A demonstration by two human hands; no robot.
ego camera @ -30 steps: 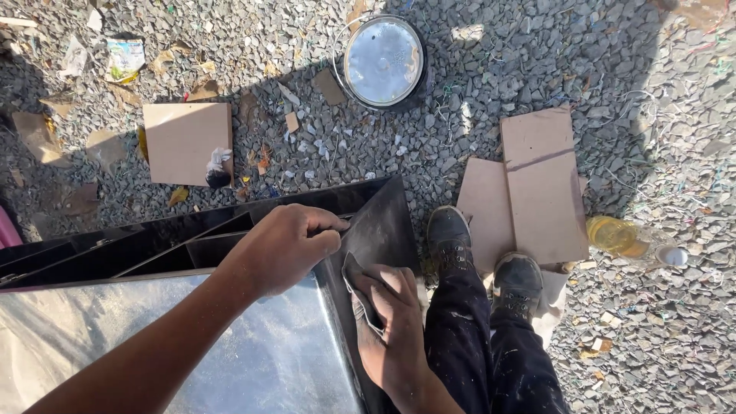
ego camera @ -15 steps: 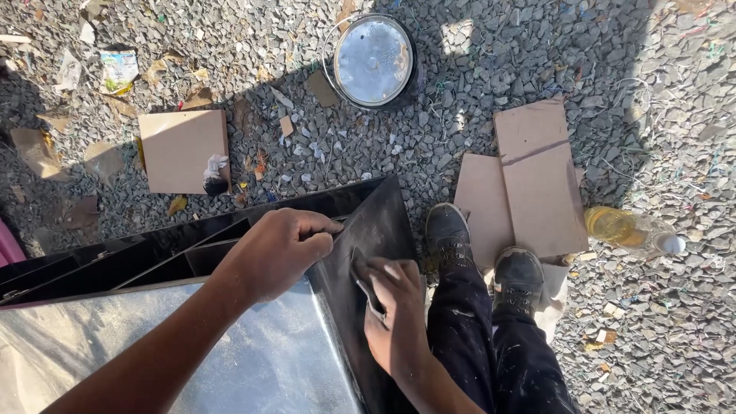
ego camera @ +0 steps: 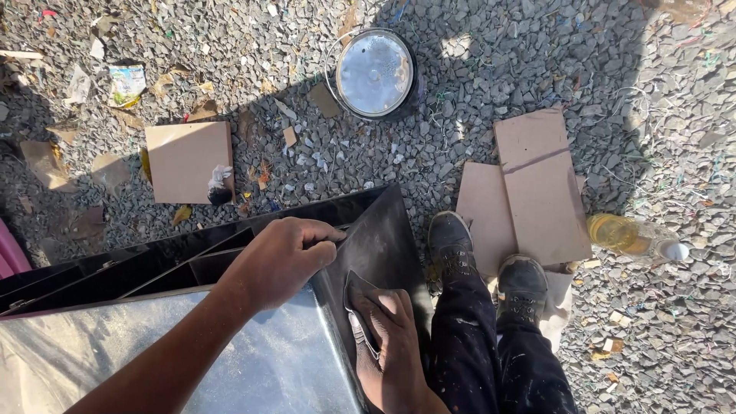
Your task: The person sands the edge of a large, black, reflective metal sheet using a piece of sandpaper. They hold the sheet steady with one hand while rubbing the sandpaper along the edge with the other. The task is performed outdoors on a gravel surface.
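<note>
Two hands are on the black metal frame, which I take as my landmark. My left hand curls its fingers narrow over the frame's upper edge and grips it near the corner. My right hand lies flat against the frame's dark end panel, its fingers pressing a dark sanding pad to the painted face just below that corner.

As I judge it, rubbing goes best with the left hand bracing the edge hard so the panel does not flex, and the pad kept flat, with even strokes along the panel and no digging in of fingertips.

Its long axis runs from the lower left of my view up to the corner by my hands, the end panel facing my black boots, which stand just beside it on cardboard sheets. A clear plastic-wrapped sheet lies against the frame's near side. Beyond the frame, on the gravel, sit a square beige tile and a round metal paint tin; a bottle of yellow liquid lies well apart, past the cardboard
</note>
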